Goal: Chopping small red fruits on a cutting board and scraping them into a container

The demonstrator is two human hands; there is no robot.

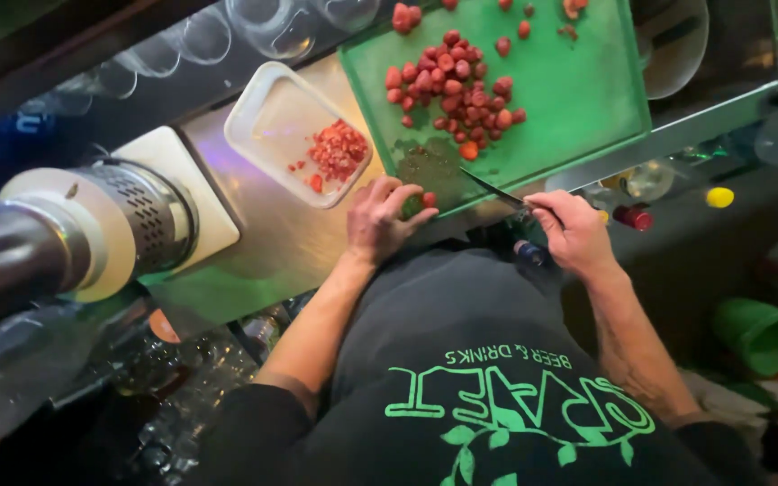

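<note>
Left hand (382, 219) pinching small red strawberry (429, 199) on green plastic cutting board (578, 99); right hand (572, 231) gripping dark-bladed knife (492, 188) beside it; white rectangular tub (267, 121) nearby.

Left hand (387, 219) pinches a single red berry (429, 199) at the green cutting board's (578, 99) bottom edge. Right hand (574, 232) grips a knife (495, 190), blade angled toward it. Berry pile (456, 85) sits mid-board, chopped bits in the white tray (272, 112) upper left.

1 red strawberry (428, 199) pinned at green cutting board (578, 99) near edge; knife (494, 190) blade angled flat, tip near it.
</note>
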